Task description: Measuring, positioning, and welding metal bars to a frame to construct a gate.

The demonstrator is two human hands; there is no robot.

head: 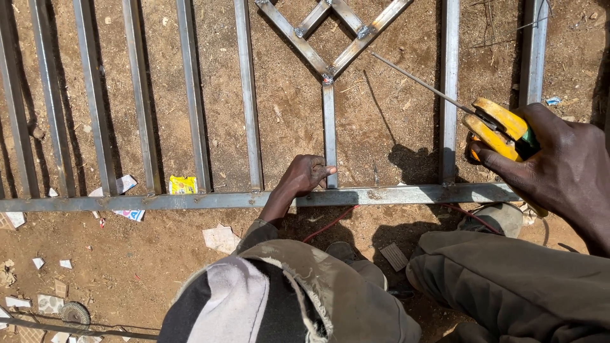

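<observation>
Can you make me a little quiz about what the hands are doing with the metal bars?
1. True or false: the left hand touches the short upright bar.
2. What does the right hand hold? A) yellow electrode holder with a thin rod B) paintbrush C) saw
3. What do the metal bars lie on?

Key: 1 true. 2 A. 3 Bare dirt ground.
</observation>
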